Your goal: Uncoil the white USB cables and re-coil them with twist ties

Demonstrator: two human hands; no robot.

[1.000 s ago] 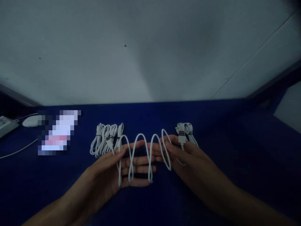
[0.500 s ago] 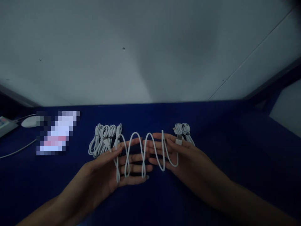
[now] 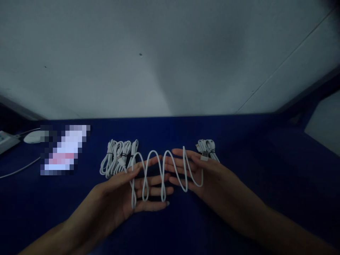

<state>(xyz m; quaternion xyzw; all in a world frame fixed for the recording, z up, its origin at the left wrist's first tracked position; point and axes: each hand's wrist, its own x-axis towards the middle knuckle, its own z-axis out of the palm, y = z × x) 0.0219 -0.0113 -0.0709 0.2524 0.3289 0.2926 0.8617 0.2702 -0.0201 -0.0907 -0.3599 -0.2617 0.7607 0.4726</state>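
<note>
A white cable [image 3: 154, 170] hangs in several loops between my two hands above a dark blue table [image 3: 239, 148]. My left hand [image 3: 132, 191] has its fingers stretched out toward the right with loops draped over them, the thumb on top of the cable. My right hand [image 3: 202, 173] reaches left with fingers extended through the loops, and a white USB plug [image 3: 204, 156] rests at its thumb. The fingertips of both hands nearly meet in the middle.
A row of tied white cable bundles [image 3: 118, 156] lies behind my left hand. Another tied white bundle [image 3: 208, 147] lies behind my right hand. A blurred-out patch [image 3: 65, 148], a white mouse [image 3: 33, 136] and a grey device [image 3: 6, 141] are at the far left. A pale wall rises behind the table.
My hands have drawn closer together, so the loops of the cable are packed tighter. The plug end has shifted slightly with my right thumb.
</note>
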